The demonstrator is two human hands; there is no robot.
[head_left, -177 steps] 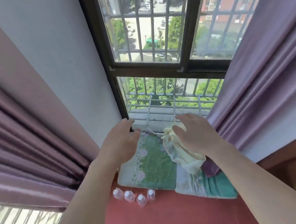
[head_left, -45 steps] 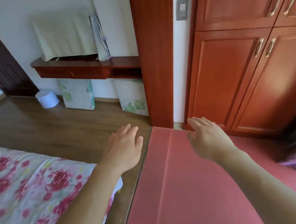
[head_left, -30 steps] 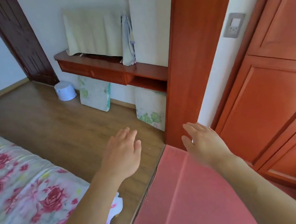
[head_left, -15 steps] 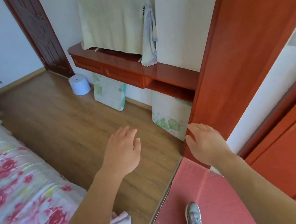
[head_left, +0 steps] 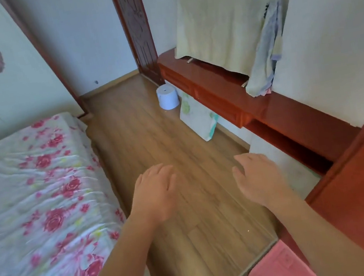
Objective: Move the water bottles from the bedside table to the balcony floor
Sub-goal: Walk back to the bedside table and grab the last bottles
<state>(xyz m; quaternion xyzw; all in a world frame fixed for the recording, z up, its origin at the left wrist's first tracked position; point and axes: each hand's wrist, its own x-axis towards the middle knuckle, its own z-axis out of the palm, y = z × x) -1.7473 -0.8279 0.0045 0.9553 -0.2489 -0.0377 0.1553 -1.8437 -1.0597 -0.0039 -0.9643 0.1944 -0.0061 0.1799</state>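
My left hand (head_left: 155, 193) and my right hand (head_left: 258, 179) are held out in front of me, palms down, over the wooden floor (head_left: 162, 155). Both hands hold nothing and their fingers are loosely apart. No water bottle and no bedside table are in this view. The pink balcony floor (head_left: 280, 270) shows only as a strip at the bottom right.
A bed with a rose-print cover (head_left: 34, 204) fills the left. A red wooden shelf (head_left: 242, 102) runs along the right wall, with cloths draped on it. A white round stool (head_left: 167, 97) and a floral cushion (head_left: 197, 118) stand under it. A dark door (head_left: 134, 26) is at the back.
The view has swung from the balcony window and the bottles on the pink floor round into the bedroom. Both empty hands have kept their pose in front of me.
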